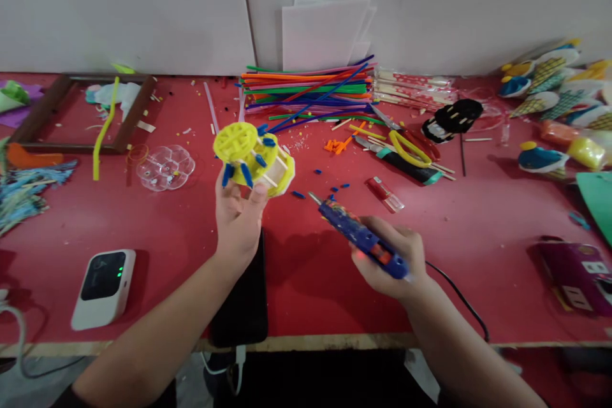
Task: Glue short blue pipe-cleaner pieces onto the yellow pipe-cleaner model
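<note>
My left hand (240, 220) grips a small craft model (255, 156) of yellow fuzzy discs joined by wooden sticks, with short blue pieces around it. It is held tilted above the red table. In my right hand (399, 252) is a blue hot glue gun (361, 233), its metal nozzle pointing up and left toward the model, apart from it. Between them on the table lie several short blue pieces (298, 194). A red-and-clear lighter (385, 194) lies just beyond the glue gun.
A bundle of coloured pipe cleaners (310, 92) lies at the back. Scissors (411, 146) and a green-black cutter (406, 166) lie right of centre. A black power bank (243, 299), a white device (104, 287), a clear palette (167, 167) and a brown frame (43, 111) are left. A purple socket box (576, 274) stands right.
</note>
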The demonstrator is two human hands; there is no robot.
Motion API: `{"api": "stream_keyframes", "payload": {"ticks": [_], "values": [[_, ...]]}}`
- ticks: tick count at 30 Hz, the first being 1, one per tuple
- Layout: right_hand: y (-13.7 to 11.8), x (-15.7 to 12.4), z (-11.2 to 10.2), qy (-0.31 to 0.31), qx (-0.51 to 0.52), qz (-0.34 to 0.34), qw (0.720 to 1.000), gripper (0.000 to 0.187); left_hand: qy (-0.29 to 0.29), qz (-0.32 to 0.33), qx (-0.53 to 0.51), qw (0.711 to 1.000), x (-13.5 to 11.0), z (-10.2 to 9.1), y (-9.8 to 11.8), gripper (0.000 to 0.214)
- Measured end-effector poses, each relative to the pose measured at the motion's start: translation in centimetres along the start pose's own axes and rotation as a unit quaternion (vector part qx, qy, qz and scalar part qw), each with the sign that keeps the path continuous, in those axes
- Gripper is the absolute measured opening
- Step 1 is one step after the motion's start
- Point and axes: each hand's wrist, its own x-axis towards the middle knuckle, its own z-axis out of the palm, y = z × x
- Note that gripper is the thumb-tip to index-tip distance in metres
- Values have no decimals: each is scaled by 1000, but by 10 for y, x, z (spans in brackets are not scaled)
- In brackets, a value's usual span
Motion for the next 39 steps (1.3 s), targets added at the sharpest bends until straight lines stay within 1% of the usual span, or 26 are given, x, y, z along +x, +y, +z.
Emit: {"api": "stream_keyframes", "payload": {"ticks": [2, 4, 6, 9, 13, 14, 16, 18, 19, 21, 24, 28, 31, 33, 34, 35, 37, 39], "values": [[-1, 1, 4, -84, -58, -10, 995, 26, 20, 6, -7, 1000, 4, -1, 2, 45], [-3, 2, 8, -169, -114, -10, 979, 37, 30, 19, -17, 999, 8, -1, 5, 39], [-6, 3, 11, -220, -148, -8, 964, 48, 32, 33, -23, 999, 11, -2, 8, 35], [-9, 3, 9, -243, -160, -7, 957, 53, 29, 50, -14, 998, 14, -3, 12, 37], [-10, 8, 2, -254, -133, -2, 958, 50, 22, 54, 1, 998, 14, -1, 14, 39], [-10, 12, 1, -245, -131, 3, 961, 48, 22, 54, 1, 998, 13, 1, 14, 39], [-8, 21, 0, -209, -136, 15, 968, 39, 23, 57, -1, 998, 11, 3, 14, 38], [-7, 34, 3, -170, -151, 28, 974, 28, 31, 59, -1, 998, 8, 4, 13, 34], [-7, 41, 6, -161, -164, 33, 973, 23, 37, 57, -2, 998, 7, 4, 11, 33], [-8, 54, 14, -168, -195, 43, 965, 18, 54, 55, -6, 997, 5, 3, 7, 37], [-11, 69, 32, -188, -227, 53, 954, 22, 56, 62, -4, 997, 2, 3, 3, 51], [-10, 80, 55, -177, -224, 65, 956, 19, 42, 71, 8, 997, -1, 6, 2, 55], [-3, 85, 62, -168, -210, 72, 961, 12, 39, 87, 17, 995, -3, 8, 3, 57], [-1, 86, 58, -158, -201, 75, 964, 13, 35, 97, 24, 994, -4, 7, 2, 57], [-1, 86, 53, -144, -193, 76, 968, 15, 33, 100, 27, 994, -5, 7, 2, 58], [-2, 85, 47, -117, -174, 74, 975, 17, 30, 104, 30, 994, -6, 6, 2, 59], [-8, 81, 33, -27, -94, 59, 993, 16, 18, 108, 38, 993, -7, 4, 1, 62], [-16, 71, 20, 71, 14, 36, 997, 10, -5, 107, 50, 993, -9, 3, 0, 67]]}}
